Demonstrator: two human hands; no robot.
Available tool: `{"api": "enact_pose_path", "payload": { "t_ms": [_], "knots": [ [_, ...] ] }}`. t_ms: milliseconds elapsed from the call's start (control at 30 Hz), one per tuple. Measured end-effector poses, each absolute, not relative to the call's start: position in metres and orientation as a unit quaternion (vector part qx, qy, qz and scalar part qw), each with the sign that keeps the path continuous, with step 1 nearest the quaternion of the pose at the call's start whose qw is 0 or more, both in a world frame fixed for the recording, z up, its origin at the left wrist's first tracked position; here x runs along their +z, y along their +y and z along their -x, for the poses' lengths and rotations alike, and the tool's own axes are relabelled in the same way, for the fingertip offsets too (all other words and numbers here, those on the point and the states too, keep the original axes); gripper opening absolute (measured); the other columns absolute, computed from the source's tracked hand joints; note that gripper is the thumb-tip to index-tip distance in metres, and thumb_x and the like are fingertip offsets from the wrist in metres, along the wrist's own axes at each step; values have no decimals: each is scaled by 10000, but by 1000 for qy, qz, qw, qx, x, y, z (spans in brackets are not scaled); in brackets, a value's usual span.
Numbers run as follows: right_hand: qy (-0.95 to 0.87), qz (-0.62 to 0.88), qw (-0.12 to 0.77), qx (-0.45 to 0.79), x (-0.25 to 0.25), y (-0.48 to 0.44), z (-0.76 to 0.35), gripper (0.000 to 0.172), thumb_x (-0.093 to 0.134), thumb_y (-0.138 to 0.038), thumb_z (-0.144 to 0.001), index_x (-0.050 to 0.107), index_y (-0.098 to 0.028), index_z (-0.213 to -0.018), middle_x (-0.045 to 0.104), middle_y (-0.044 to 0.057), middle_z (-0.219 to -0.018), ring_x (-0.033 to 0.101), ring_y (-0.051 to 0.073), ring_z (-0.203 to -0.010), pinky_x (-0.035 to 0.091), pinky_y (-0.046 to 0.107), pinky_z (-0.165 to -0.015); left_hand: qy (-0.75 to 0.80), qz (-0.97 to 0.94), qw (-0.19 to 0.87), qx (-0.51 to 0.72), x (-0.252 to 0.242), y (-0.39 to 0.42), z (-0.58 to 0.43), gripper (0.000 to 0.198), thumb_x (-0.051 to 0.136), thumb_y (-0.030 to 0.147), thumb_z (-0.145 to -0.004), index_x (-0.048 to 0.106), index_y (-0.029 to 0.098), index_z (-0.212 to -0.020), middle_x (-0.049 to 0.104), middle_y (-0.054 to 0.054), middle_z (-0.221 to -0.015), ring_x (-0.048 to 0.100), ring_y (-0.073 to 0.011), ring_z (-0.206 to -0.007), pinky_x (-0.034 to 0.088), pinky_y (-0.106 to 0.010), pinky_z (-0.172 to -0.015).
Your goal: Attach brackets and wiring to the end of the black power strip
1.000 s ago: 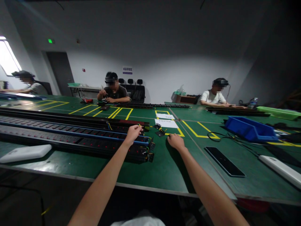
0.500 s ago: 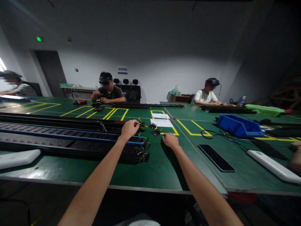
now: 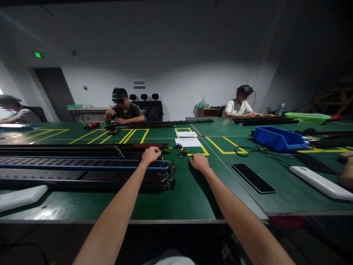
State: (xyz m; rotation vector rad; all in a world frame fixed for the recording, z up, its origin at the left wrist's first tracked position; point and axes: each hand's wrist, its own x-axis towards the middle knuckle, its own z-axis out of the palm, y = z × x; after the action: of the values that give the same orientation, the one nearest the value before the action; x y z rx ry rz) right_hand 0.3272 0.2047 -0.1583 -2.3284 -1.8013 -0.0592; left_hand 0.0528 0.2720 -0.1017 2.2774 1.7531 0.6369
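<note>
My left hand is closed in a pinch over the right end of the farthest black strip. A bit of thin yellow-green wire shows at its fingertips. Nearer to me lie more long black strips with rows of slots and red dots, one with a blue edge. Small black end pieces and loose wires stick out at their right ends. My right hand rests on the table with curled fingers; whatever is under them is hidden. Just beyond it lie two small black brackets.
On the green table lie white paper labels, a black phone, a white device with a cable and a blue bin. Another white device lies at left. Several people sit around the table.
My left hand has lowered slightly onto the strip's end, and less wire shows at its fingers. The right hand stays in place. The view has shifted a little.
</note>
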Motion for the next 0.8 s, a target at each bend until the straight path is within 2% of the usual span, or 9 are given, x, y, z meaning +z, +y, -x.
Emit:
{"api": "enact_pose_path", "payload": {
  "t_ms": [400,800],
  "knots": [
    [-607,789,93,-7,-152,202,-326,451,366,-351,-1000,657,-135,-1269,605,222,-1303,552,340,-1237,423,448,-987,584,-772,57,244,-104,258,-58,248,609,421,-857,773,274,-969,775,-52,-1013,698,-250,-971,507,-296,-799],
    [-606,789,100,-13,-154,202,-325,454,372,-358,-999,662,-137,-1268,604,224,-1301,555,340,-1230,426,448,-981,563,-789,39,245,-109,261,-58,154,653,336,-801,680,263,-934,761,-15,-963,689,-215,-939,488,-288,-803]
  ]
}}
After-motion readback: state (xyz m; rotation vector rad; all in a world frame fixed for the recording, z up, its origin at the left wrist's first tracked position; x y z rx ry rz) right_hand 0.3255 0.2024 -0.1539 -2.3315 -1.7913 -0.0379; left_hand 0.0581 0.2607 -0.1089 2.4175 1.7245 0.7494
